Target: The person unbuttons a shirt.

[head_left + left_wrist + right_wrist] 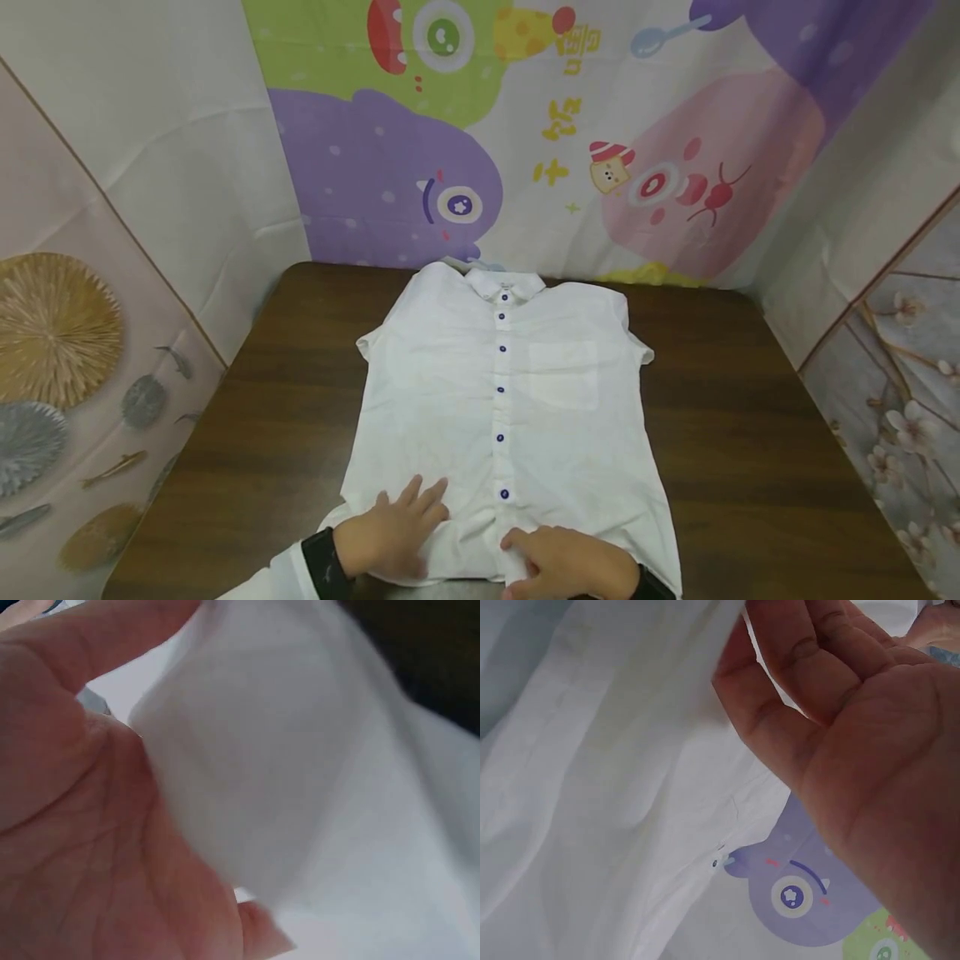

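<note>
The white shirt (pixel 450 408) lies front up on the brown table (pixel 262 433), its collar (pixel 487 287) at the far end. The left hand (pixel 392 527) rests on the shirt near its hem (pixel 461 571), left of the 6 blue buttons (pixel 500 437), fingers straight and spread. The right hand (pixel 573 564), at the shirt's hem below the lowest button, has bent fingers and pinches the fabric there. A pocket (pixel 562 375) sits on the shirt's upper right part. Beyond the shirt's collar hangs a cartoon backdrop (pixel 517 175). Near the shirt's hem, a black wristband (pixel 327 563) circles the left wrist
</note>
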{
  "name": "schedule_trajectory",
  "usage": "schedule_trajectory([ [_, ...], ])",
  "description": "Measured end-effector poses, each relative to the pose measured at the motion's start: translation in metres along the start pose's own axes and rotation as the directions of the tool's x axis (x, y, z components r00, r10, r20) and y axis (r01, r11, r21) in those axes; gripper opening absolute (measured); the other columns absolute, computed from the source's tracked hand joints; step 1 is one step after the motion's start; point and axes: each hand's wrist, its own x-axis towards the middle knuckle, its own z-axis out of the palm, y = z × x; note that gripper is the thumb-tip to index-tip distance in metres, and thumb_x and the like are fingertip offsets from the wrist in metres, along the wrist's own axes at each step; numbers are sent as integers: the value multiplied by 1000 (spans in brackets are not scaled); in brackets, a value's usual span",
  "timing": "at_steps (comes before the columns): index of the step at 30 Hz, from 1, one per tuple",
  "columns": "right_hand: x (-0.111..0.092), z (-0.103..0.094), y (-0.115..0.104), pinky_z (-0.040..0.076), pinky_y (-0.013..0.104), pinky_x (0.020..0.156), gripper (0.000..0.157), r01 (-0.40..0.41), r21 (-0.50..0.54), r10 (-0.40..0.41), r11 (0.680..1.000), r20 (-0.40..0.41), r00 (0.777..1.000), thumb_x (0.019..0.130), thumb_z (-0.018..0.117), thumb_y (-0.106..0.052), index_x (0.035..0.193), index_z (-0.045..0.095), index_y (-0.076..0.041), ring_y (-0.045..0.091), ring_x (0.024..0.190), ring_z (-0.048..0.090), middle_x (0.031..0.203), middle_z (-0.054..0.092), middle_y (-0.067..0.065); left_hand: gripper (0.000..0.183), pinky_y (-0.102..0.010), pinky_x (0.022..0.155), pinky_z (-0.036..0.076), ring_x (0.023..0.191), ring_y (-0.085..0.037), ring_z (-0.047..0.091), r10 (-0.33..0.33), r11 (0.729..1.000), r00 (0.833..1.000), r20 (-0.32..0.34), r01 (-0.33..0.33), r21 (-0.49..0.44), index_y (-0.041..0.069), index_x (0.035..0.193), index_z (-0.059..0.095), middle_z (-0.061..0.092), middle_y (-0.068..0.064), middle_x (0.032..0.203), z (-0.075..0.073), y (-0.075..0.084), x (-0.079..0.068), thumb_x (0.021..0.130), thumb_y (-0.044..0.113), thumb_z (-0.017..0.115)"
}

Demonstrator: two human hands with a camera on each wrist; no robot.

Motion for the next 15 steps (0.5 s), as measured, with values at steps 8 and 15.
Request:
schedule_trajectory([
  [8, 0, -12, 2, 38, 19, 54, 35, 27, 34, -23, 999, -113, 993, 88, 59, -40, 111, 59, -14, 1, 55, 42, 65, 47, -12, 48, -51, 92, 44, 125, -32, 45, 55, 998, 998, 16, -55, -7, 17, 118, 53, 43, -9, 141, -20, -3, 3, 80, 42, 68],
  [15, 7, -27, 2, 37, 20, 51, 23, 67, 91, -33, 994, -328, 944, 92, 56, -30, 102, 61, -10, 2, 54, 42, 66, 49, -9, 42, -34, 82, 49, 97, -16, 55, 109, 990, 991, -76, -115, -82, 16, 119, 55, 56, -3, 121, -40, 1, 9, 85, 38, 64],
])
